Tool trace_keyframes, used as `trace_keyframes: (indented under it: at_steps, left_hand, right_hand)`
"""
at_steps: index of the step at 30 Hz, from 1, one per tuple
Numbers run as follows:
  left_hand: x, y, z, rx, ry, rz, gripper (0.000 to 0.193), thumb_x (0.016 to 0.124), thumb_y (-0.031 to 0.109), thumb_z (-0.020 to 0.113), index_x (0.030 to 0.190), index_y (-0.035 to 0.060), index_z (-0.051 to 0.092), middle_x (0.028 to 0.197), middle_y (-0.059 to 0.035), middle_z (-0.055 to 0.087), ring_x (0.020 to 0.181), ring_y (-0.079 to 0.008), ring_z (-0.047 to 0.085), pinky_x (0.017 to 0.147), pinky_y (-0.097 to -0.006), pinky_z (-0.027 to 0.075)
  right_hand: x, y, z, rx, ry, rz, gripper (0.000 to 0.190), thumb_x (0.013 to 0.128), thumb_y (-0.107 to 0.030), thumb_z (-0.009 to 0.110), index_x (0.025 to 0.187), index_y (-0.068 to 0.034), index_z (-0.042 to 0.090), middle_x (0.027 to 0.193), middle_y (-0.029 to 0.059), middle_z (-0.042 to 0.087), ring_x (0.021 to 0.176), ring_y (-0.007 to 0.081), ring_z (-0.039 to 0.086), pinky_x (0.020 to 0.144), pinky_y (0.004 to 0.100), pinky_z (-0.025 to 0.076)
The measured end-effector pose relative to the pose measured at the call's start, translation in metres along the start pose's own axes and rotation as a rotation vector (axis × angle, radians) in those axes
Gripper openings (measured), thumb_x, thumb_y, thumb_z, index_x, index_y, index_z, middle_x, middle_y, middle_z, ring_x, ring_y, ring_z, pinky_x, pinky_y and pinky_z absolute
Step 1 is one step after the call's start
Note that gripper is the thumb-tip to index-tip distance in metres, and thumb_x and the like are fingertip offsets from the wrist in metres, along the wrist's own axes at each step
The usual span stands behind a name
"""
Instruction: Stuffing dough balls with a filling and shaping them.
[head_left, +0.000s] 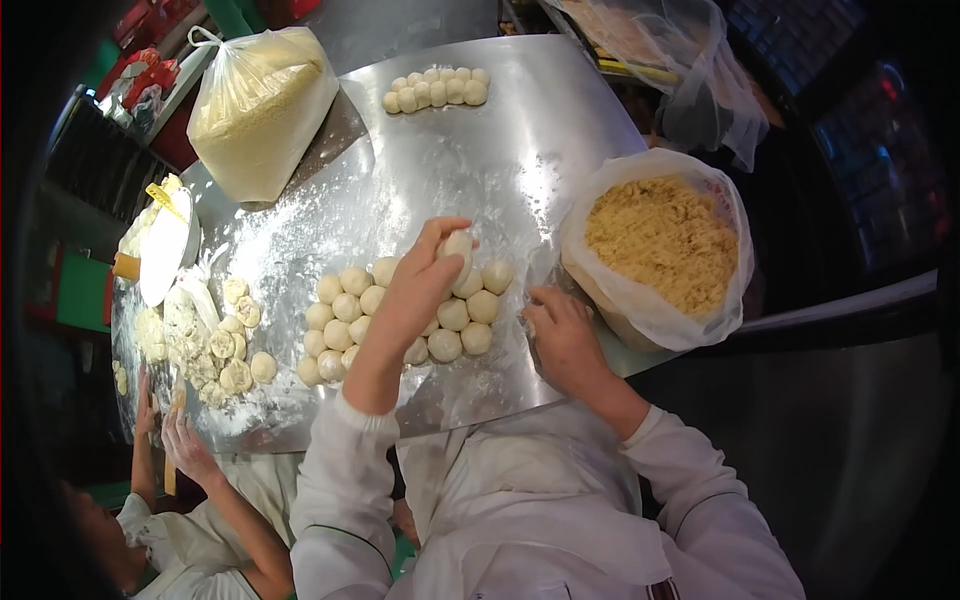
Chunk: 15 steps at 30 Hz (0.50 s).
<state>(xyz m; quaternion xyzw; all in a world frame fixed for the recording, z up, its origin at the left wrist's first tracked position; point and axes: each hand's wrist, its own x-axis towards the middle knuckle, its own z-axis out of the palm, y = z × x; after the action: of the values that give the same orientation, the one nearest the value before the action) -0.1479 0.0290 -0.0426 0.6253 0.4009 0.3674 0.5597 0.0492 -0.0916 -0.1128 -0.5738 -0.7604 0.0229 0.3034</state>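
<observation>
My left hand (420, 281) is raised over several rows of round dough balls (453, 314) on a steel tabletop. Between its thumb and fingers it grips a pale dough ball (459, 246). My right hand (566, 341) rests low by the tabletop, right of the rows and beside an open plastic bag (652, 159). Its fingers are curled, and whether something small lies under them cannot be made out. Fluffy golden shreds, like meat floss (660, 236), fill that bag. My left forearm covers part of the dough rows.
A tied bag of yellowish crumbs (259, 112) stands at the back left. Farther back sits a cluster of dough balls (437, 90). On the left are a white bowl (169, 244), flattened dough pieces (236, 375), and a co-worker's hand (187, 446) by a wooden stick (170, 472).
</observation>
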Motion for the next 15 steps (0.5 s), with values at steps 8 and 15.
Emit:
trace_keyframes:
  at_steps: [8, 15]
  left_hand:
    - [0.069, -0.037, 0.005, 0.843, -0.23, -0.053, 0.044, 0.095, 0.034, 0.061, 0.128, 0.0047, 0.059, 0.095, -0.0172, 0.068, 0.099, -0.0317, 0.063, 0.104, -0.0435, 0.038]
    - [-0.035, -0.027, -0.047, 0.68, 0.149, 0.13, 0.032, 0.099, 0.023, 0.055, 0.124, 0.0067, 0.066, 0.117, -0.0133, 0.069, 0.12, -0.0298, 0.059, 0.121, -0.0551, 0.011]
  right_hand:
    - [-0.006, 0.0, 0.011, 0.05, -0.039, -0.024, 0.025, 0.079, -0.009, 0.074, 0.102, -0.007, 0.064, 0.12, 0.0099, 0.061, 0.113, 0.0298, 0.057, 0.102, 0.0467, 0.04]
    - [-0.005, -0.004, 0.008, 0.036, -0.061, -0.022, 0.03, 0.076, -0.016, 0.077, 0.102, -0.006, 0.064, 0.121, 0.0096, 0.062, 0.115, 0.028, 0.058, 0.105, 0.0476, 0.04]
